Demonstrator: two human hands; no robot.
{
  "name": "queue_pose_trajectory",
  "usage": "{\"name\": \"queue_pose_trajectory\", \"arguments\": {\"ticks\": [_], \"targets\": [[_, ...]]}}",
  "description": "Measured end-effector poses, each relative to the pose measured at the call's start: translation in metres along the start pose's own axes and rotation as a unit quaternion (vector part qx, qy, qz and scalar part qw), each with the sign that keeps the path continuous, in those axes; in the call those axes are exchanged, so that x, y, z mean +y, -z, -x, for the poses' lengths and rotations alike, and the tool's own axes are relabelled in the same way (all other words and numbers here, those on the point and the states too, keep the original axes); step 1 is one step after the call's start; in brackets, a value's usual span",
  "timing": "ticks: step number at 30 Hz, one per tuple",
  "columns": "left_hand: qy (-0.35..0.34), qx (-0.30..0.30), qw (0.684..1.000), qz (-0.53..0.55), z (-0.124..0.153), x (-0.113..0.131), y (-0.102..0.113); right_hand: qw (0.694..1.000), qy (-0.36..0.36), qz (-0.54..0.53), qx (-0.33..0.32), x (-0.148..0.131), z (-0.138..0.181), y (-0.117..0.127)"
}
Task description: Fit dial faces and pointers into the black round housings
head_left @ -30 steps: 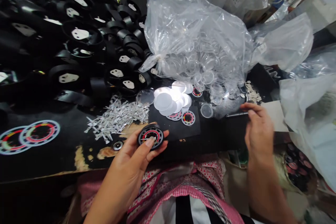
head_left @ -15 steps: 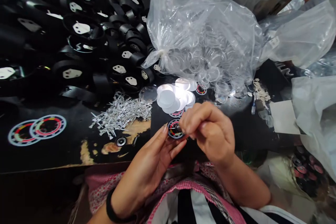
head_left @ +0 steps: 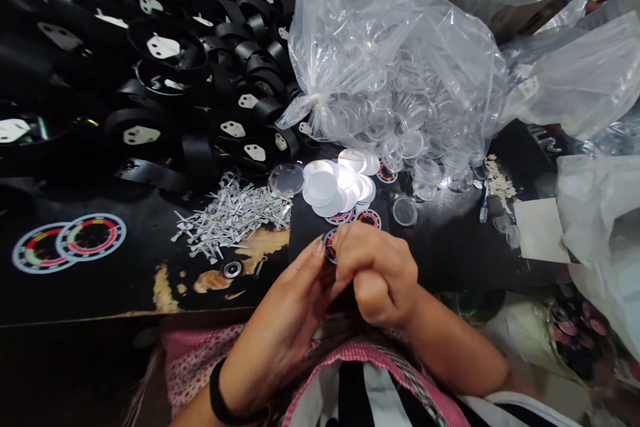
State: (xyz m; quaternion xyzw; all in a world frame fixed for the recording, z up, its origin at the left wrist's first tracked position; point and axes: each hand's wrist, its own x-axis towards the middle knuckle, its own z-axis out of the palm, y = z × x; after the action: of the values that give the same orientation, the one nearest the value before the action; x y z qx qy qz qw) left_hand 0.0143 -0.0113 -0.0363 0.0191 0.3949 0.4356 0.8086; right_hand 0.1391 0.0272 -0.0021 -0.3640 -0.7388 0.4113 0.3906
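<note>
My left hand (head_left: 295, 297) holds a small round black gauge (head_left: 330, 245) with a red and coloured dial, fingers curled round its edge. My right hand (head_left: 377, 270) is closed in a fist right over the gauge face, pressing down on it; what it grips is hidden. Both hands meet near the front edge of the black worktable (head_left: 100, 293). Just beyond them lie loose printed dial faces (head_left: 369, 218), a stack of white discs (head_left: 333, 183) and a pile of small white pointer needles (head_left: 230, 217).
Many black round housings (head_left: 165, 53) crowd the table's back left. A big clear bag of transparent lenses (head_left: 395, 73) stands behind the discs. Two large dial stickers (head_left: 70, 243) lie at left. A thin tool (head_left: 484, 203) and more plastic bags (head_left: 600, 227) are at right.
My right hand came from the tool at the right over to the gauge and has closed into a fist on its face. The left hand raised the gauge slightly and steadied it.
</note>
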Motion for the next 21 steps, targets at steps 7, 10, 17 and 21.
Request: {"name": "queue_pose_trajectory", "arguments": {"ticks": [7,10,17,21], "targets": [[-0.001,-0.021,1.0,-0.021,-0.001,0.001,0.004,0.977,0.092,-0.165,0.099,-0.009,-0.009,0.007],[-0.002,-0.03,0.999,-0.015,-0.001,0.001,0.003,0.969,0.104,-0.171,0.143,-0.01,-0.005,0.007],[0.028,0.039,0.999,-0.002,-0.003,0.001,0.002,0.988,0.018,-0.117,0.098,0.0,-0.001,0.02],[0.04,0.067,0.997,-0.001,0.0,0.004,-0.002,0.937,-0.029,-0.068,0.341,0.028,0.021,0.081]]}}
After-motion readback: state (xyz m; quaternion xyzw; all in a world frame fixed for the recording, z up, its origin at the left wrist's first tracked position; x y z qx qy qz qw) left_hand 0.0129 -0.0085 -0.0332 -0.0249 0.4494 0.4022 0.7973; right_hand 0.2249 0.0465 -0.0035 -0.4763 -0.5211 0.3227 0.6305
